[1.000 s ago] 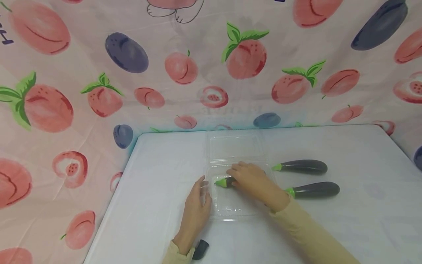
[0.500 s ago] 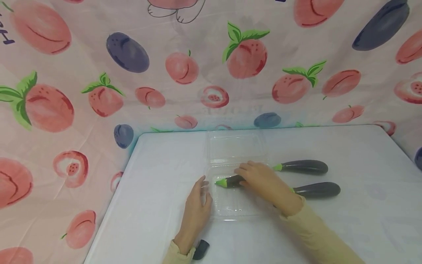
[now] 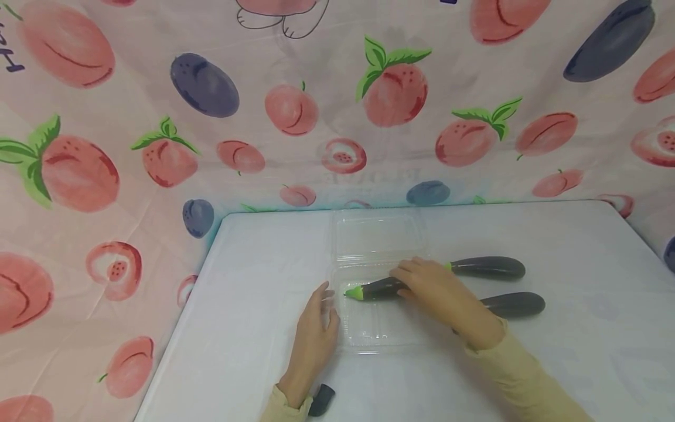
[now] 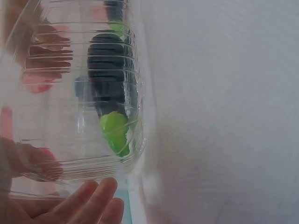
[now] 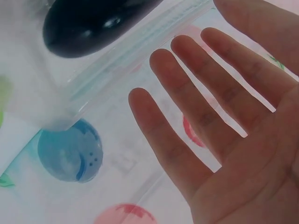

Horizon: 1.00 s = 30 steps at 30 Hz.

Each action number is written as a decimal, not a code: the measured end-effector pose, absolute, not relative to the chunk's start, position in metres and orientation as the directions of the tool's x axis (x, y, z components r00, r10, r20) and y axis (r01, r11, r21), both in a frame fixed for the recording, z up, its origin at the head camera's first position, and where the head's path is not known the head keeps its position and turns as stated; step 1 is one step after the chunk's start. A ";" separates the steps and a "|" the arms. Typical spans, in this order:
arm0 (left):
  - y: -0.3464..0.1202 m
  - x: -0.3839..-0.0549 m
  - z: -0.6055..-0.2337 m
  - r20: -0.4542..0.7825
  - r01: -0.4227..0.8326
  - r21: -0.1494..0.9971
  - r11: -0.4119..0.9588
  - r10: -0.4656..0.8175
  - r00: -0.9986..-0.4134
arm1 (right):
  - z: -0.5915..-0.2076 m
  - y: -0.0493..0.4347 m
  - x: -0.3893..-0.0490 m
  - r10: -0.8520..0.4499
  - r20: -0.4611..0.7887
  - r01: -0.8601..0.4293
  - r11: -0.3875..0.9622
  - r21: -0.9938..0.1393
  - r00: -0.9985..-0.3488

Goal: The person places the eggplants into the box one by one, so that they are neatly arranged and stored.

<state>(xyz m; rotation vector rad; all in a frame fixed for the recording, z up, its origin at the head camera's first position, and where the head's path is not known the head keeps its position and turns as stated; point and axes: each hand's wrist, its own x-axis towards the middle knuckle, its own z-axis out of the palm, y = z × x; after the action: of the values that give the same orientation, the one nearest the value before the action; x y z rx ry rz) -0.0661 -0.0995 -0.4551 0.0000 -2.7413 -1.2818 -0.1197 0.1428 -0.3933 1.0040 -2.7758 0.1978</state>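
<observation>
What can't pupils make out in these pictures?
Head view: thick end of boxed eggplant, behind the right hand.
Head view: stem of nearer loose eggplant, behind the right wrist.
Head view: part of black object, behind the left sleeve.
Right wrist view: green patch, blurred, cut off by left edge.

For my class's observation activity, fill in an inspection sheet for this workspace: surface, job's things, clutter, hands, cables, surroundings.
Surface: flat white tabletop.
Job's things: clear plastic hinged container, unfolded; glossy black, green-tipped eggplant inside; farther black eggplant and nearer black eggplant to its right.
Clutter: short dark object by the beige left cuff, identity unclear.
Hands: left hand beside the container's left edge; right hand, fingers straight, over the contained eggplant.
Cables: nothing seen.
Surroundings: pale pink fruit-print fabric behind and at both sides.
</observation>
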 end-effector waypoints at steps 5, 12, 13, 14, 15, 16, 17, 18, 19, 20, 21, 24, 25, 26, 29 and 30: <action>-0.100 -0.066 -0.455 0.106 0.048 0.763 0.644 -0.053 -0.993 | -0.393 0.152 -0.118 -0.608 0.230 -0.634 0.771 -0.057 -0.760; -0.099 -0.066 -0.454 0.116 0.053 0.760 0.648 -0.054 -0.992 | -0.392 0.169 -0.116 -0.588 0.251 -0.623 0.777 -0.087 -0.769; -0.099 -0.066 -0.454 0.118 0.055 0.761 0.647 -0.054 -0.992 | -0.392 0.172 -0.115 -0.587 0.253 -0.622 0.778 -0.088 -0.769; -0.099 -0.066 -0.454 0.120 0.057 0.761 0.646 -0.054 -0.991 | -0.392 0.175 -0.115 -0.585 0.255 -0.621 0.778 -0.089 -0.770; -0.099 -0.065 -0.454 0.122 0.059 0.761 0.646 -0.053 -0.991 | -0.393 0.177 -0.115 -0.584 0.255 -0.620 0.779 -0.090 -0.771; -0.099 -0.065 -0.455 0.124 0.061 0.761 0.646 -0.053 -0.991 | -0.393 0.179 -0.114 -0.581 0.255 -0.617 0.781 -0.093 -0.773; -0.099 -0.065 -0.455 0.126 0.062 0.761 0.646 -0.052 -0.991 | -0.393 0.181 -0.114 -0.578 0.252 -0.614 0.784 -0.094 -0.776; -0.099 -0.065 -0.455 0.125 0.062 0.762 0.645 -0.052 -0.991 | -0.394 0.183 -0.114 -0.576 0.250 -0.611 0.786 -0.093 -0.779; -0.099 -0.065 -0.455 0.124 0.061 0.763 0.644 -0.053 -0.991 | -0.394 0.185 -0.113 -0.574 0.249 -0.609 0.787 -0.093 -0.780; -0.099 -0.065 -0.455 0.124 0.060 0.763 0.644 -0.053 -0.991 | -0.394 0.187 -0.113 -0.573 0.248 -0.608 0.789 -0.090 -0.781; -0.099 -0.066 -0.455 0.123 0.059 0.762 0.645 -0.054 -0.991 | -0.395 0.189 -0.113 -0.572 0.246 -0.606 0.790 -0.088 -0.782; -0.099 -0.066 -0.455 0.120 0.055 0.759 0.649 -0.056 -0.991 | -0.395 0.194 -0.112 -0.571 0.235 -0.601 0.795 -0.083 -0.787; -0.099 -0.066 -0.456 0.119 0.053 0.758 0.650 -0.057 -0.991 | -0.395 0.195 -0.111 -0.568 0.229 -0.598 0.797 -0.083 -0.790; -0.099 -0.066 -0.456 0.119 0.053 0.756 0.652 -0.057 -0.991 | -0.396 0.197 -0.111 -0.566 0.226 -0.595 0.799 -0.084 -0.792; -0.099 -0.065 -0.456 0.122 0.055 0.751 0.658 -0.057 -0.991 | -0.396 0.200 -0.110 -0.554 0.213 -0.582 0.808 -0.094 -0.805; -0.099 -0.065 -0.456 0.125 0.057 0.750 0.659 -0.056 -0.991 | -0.396 0.201 -0.110 -0.550 0.209 -0.577 0.811 -0.098 -0.809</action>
<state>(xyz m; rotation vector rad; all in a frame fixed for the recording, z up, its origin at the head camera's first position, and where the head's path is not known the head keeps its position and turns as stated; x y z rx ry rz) -0.0652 -0.0990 -0.4559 -0.0004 -2.7347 -1.2435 -0.1096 0.2015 -0.3963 0.8860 -2.8256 0.2332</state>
